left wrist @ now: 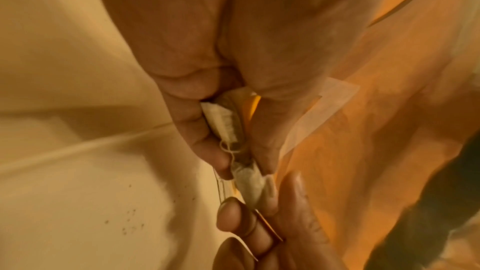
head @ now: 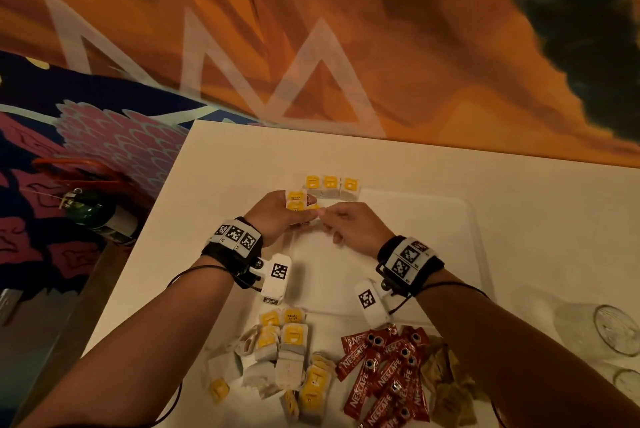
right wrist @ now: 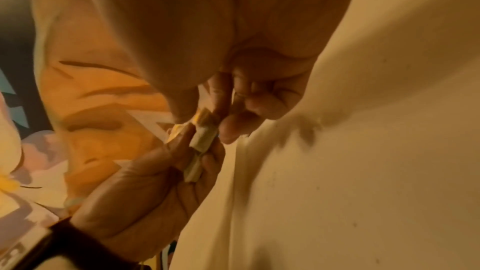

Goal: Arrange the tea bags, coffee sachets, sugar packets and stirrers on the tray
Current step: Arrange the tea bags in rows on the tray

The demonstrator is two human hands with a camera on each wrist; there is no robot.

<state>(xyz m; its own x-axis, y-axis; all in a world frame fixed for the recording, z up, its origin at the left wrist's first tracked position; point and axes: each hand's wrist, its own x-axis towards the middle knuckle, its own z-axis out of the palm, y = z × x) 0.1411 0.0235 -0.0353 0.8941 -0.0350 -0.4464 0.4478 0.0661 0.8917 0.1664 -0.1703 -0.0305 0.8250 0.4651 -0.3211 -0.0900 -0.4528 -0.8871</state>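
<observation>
On the white worktop (head: pixel 221 164) lies a pale tray (head: pixel 433 237), kept bare in the middle so rows can fill it. Three tea bags (head: pixel 331 185) already line its far edge. Loose tea bags (head: pixel 277 351) and red coffee sachets (head: pixel 384 372) wait nearer. Above the tray, the left hand (head: pixel 277 216) grips a small stack of bags (head: pixel 296 200) as a supply; the right hand (head: pixel 349 226) pinches one from it, likely for the row.

A white bench (head: pixel 225 164) stands against an orange patterned wall (head: pixel 381 29). On its right edge sit two clear glasses (head: pixel 614 330), near each other. Off the bench's left side, a dark green bottle (head: pixel 93 211) lies above a navy carpet with pink shapes (head: pixel 52 136).
</observation>
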